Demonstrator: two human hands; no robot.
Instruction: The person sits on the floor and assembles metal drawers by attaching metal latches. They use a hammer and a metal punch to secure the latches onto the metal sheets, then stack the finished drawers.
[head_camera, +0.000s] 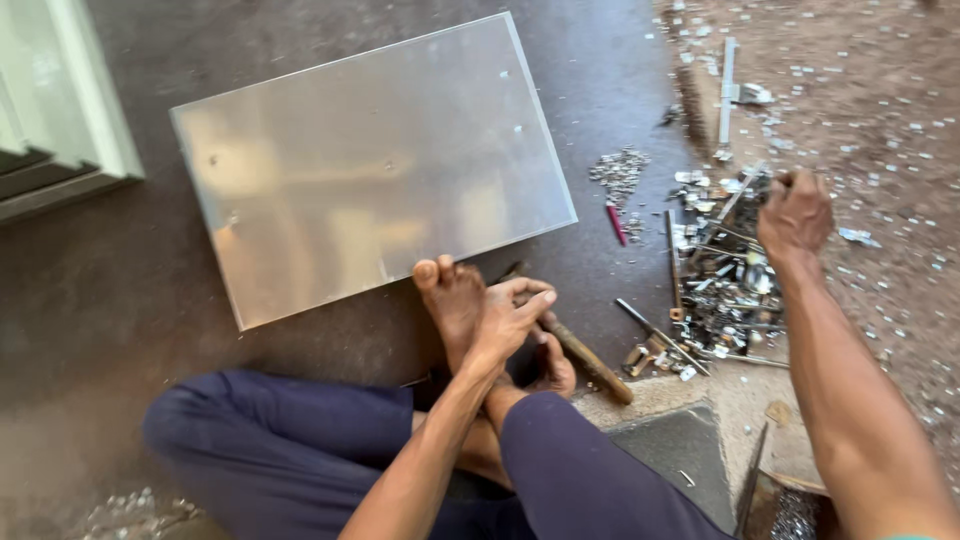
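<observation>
The left hand (505, 315) rests curled on a bare foot (452, 300); the clenched right hand (793, 212) digs into sharp metal scraps (725, 285), risking cuts.

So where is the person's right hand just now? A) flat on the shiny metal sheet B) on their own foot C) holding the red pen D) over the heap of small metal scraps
D: the right hand is closed over the heap of metal scraps, while the left hand rests on the foot.
</observation>
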